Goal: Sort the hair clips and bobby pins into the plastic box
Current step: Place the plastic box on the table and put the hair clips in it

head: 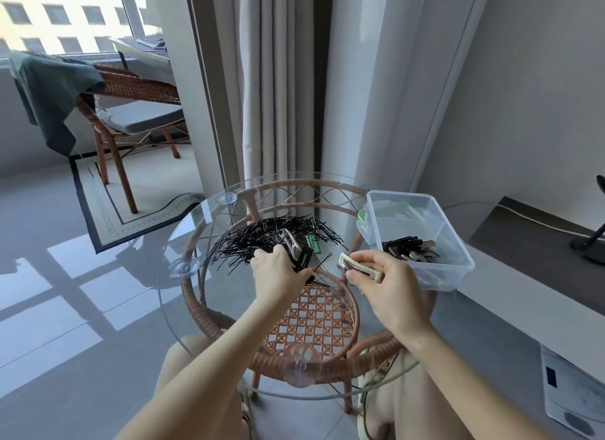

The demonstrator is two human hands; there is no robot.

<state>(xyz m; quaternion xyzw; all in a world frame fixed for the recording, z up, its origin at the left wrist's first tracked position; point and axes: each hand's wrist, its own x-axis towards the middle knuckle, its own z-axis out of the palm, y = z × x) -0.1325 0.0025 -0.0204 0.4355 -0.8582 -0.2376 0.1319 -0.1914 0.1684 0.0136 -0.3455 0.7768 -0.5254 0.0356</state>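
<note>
Progress is partial, judged from the head view. We find a small batch of dark and tan hair clips [411, 250] lying in the plastic box [437, 277], against its near wall; the rest of its floor is bare. Left of the box, the bobby pins [258, 243] lie unsorted in a loose black heap on the glass desk [203, 325], with a green clip [313, 245] at the heap's box-side edge. The left hand [278, 274], at that heap, has its fingers curled round a bunch of black clips [302, 259]. The right hand [391, 285], just left of the box, pinches a cream clip [358, 266] between thumb and fingers. We judge most of the sorting outstanding. The box stands at the desk's round rim, apparently with little margin. Open glass lies between box and heap, and the box mouth is unobstructed.
</note>
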